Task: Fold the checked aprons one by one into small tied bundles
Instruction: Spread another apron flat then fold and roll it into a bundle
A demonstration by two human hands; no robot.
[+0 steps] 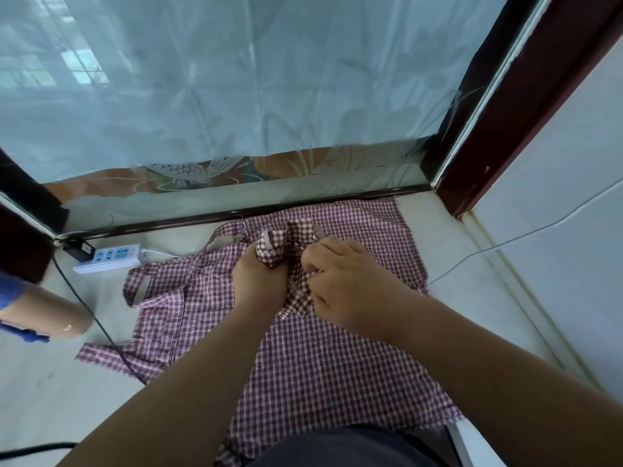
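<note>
A small bunched bundle of dark red-and-white checked apron cloth [290,261] is held up between both hands over the floor. My left hand [259,281] grips its left side, fingers curled round the folds. My right hand [344,281] pinches a strip of the same cloth at the bundle's right edge. Beneath the hands, pink checked aprons [323,358] lie spread flat on the pale floor, one with its neck loop and straps [141,288] reaching left.
A white power strip [108,257] lies by the glass door [236,96], with a black cable [97,328] running across the floor and over the cloth's left corner. Another person's leg [40,315] is at the left. A thin white wire [499,244] runs along the right wall.
</note>
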